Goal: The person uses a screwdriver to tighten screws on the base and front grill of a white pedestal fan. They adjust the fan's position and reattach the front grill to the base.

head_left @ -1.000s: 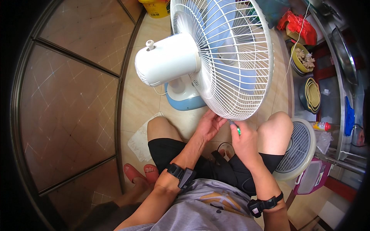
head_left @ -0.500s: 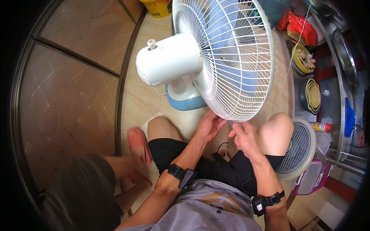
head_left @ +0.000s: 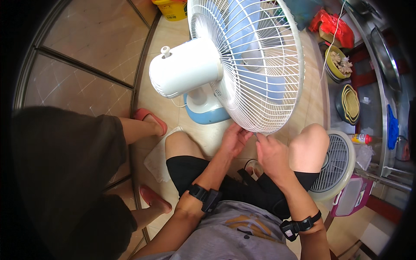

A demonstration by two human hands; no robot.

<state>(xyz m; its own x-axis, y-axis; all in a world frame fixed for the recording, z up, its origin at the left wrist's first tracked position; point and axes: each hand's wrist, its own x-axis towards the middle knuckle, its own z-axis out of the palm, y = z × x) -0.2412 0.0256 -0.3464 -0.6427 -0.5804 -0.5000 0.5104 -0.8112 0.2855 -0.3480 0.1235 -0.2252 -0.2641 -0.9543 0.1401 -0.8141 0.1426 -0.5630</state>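
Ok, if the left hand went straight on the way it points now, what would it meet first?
Most likely the lower edge of the white wire fan cage, just beyond the left hand. The fingertips may be touching it; depth is hard to judge here.

One white fan (head_left: 212, 60), two armbands (head_left: 211, 200), two red slippers (head_left: 155, 199), one yellow bucket (head_left: 172, 9) show.

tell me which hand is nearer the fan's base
The left hand: in view, it sits between the base and the right hand, which is farther right.
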